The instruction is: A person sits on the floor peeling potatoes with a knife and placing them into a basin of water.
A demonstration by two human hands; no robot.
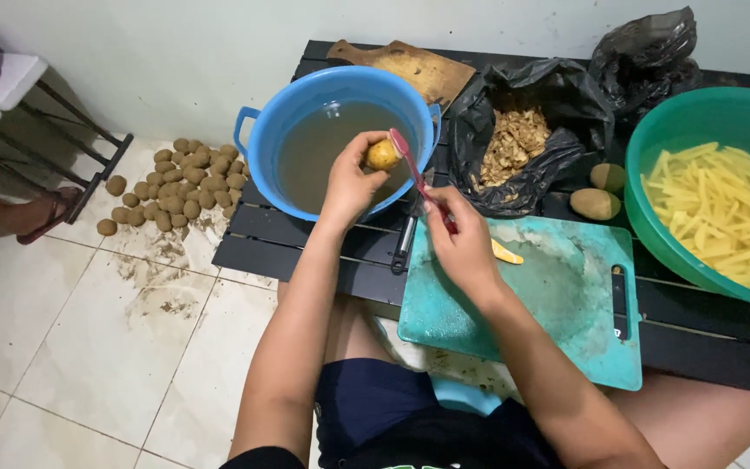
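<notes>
Left hand (351,184): grips a small potato (382,155) at frame centre, over the blue basin (264,161).
Right hand (460,236): closed around a red peeler (417,178), blade on the potato.
Risk: wet potato may slip, so the blade could nick fingers.

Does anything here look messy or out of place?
Yes. A heap of unpeeled potatoes lies straight on the tiled floor by the wall, with brown soil smeared across the tiles beside it. The water in the blue tub is murky. On the table, things look orderly.
</notes>
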